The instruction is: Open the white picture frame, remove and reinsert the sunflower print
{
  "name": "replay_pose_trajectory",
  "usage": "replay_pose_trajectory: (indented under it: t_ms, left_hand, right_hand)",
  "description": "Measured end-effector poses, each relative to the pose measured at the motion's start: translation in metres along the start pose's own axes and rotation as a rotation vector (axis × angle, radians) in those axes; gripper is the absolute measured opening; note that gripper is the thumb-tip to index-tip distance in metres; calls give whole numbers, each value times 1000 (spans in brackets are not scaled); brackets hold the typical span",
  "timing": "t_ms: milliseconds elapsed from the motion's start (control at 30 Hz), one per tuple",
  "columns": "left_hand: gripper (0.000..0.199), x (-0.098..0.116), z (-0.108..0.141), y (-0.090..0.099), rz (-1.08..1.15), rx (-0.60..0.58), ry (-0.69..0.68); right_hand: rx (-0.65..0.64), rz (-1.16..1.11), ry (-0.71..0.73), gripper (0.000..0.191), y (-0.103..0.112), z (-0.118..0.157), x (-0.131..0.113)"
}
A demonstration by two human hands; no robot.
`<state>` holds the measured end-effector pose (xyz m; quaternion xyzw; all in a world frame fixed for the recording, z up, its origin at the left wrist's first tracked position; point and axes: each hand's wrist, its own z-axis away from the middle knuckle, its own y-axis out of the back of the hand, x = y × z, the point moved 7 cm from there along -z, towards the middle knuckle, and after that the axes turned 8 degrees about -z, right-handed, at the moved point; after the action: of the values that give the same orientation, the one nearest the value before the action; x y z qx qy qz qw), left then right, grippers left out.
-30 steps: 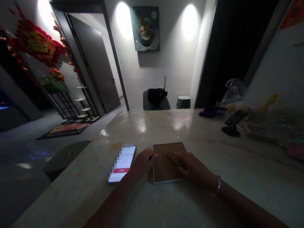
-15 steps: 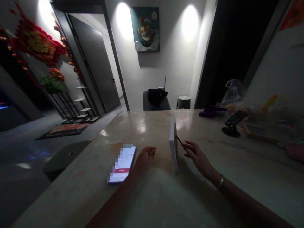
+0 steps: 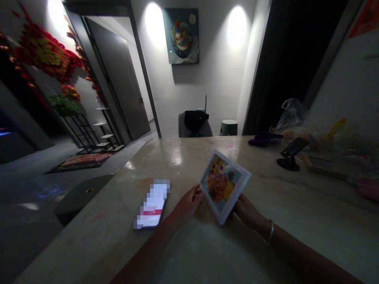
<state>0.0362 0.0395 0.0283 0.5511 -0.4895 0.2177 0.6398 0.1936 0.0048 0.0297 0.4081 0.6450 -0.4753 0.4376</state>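
Fingers of the left hand are partly curled at the left edge of a white picture frame; whether they grip it, I cannot tell. Those of the right hand pass behind its lower right side, their opening and hold hidden. Above the tabletop, the frame tilts, flower-and-fruit print facing the viewer, longer-looking edges slanting from upper right to lower left. Pixelation obscures writing on the phone.
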Motion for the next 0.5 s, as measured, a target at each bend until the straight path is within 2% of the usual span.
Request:
replay_pose_trajectory:
  t_ms: [167,300,400,500]
  left_hand:
    - [52,-7,-2,-2,53,-36,-8]
    - [61,-18,-3,6,-62,81,85]
    - [57,-21,-3,11,-149,145,140]
    - [52,-19,-3,13,-228,153,154]
  right_hand:
    - [-137,-11,19,40,-12,-1,2]
    - [-247,0,-85,44,-23,3,-2]
    - [-188,32,-180,40,-22,4,-2]
    - [-100,-34,-247,38,-11,1,3]
